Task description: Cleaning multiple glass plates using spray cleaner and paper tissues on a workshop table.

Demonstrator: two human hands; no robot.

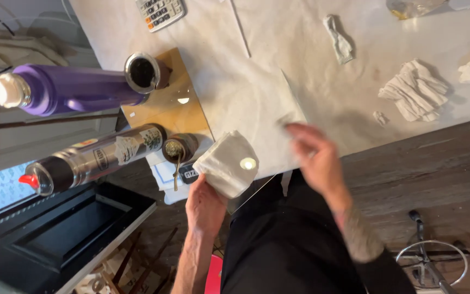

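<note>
Left hand point(206, 202) grips a folded white cloth point(227, 163) from below, fingers closed on its lower edge; the cloth is held up just off the near edge of the paper-covered table point(257, 65) and bears a small bright spot of light; right hand point(316, 158) is motion-blurred, fingers loosely spread and empty, its fingertips over the near edge of the table, just right of the cloth and not touching it (whether they touch the paper cannot be told through the blur).

Relative to the folded cloth: just left, a small dark cup with a metal straw point(178, 149) stands on a white card; further left a steel flask with a red tip point(91, 160) lies pointing left; above that a purple bottle point(72, 88) with a white cap; a round dark-mouthed cup point(143, 72) sits on a tan board point(175, 106) up-left of the cloth; a calculator point(160, 12) at the far top; to the right, well apart, crumpled white rags point(415, 90) and a twisted scrap point(339, 39) lie on the table; a metal stool ring point(432, 263) on the wood floor low right; black trousers fill the bottom centre.
</note>
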